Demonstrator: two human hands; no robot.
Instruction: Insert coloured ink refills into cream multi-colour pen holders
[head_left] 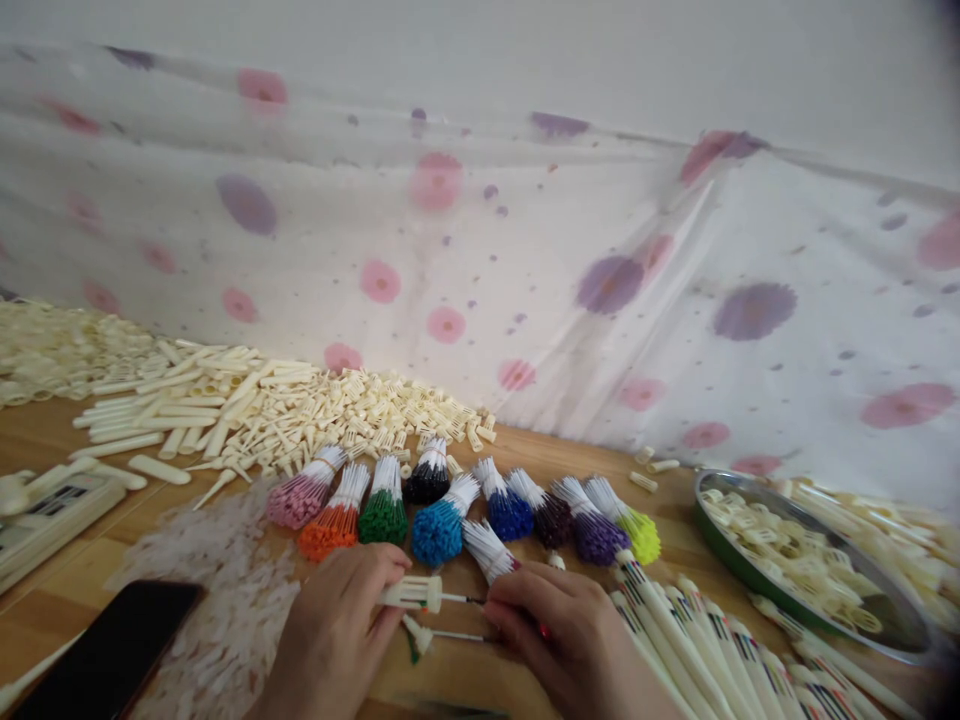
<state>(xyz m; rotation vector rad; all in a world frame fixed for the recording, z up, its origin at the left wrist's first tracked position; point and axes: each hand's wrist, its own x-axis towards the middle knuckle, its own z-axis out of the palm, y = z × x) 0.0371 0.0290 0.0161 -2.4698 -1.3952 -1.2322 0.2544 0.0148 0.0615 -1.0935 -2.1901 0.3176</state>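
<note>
My left hand [337, 630] is closed around a small cream plastic holder [412, 593] with a thin refill sticking out of it to the right. My right hand [566, 635] pinches the far end of that refill [465, 599], with something red under its fingers. A second short piece with a thin refill [442, 635] lies on the wood just below, between both hands. Right behind my hands lies a row of bundled refills with coloured tips: pink [304, 495], orange [330, 530], green [382, 512], black [426, 480], blue [439, 528], purple [596, 535], yellow-green [641, 540].
Heaps of cream plastic parts [247, 405] cover the back left of the wooden table [675, 500]. A metal tray [750, 575] of rings sits at right, with assembled white pens [697, 630] in front of it. A black phone [112, 650], a calculator [45, 515] and a flowered cloth [525, 280] are also here.
</note>
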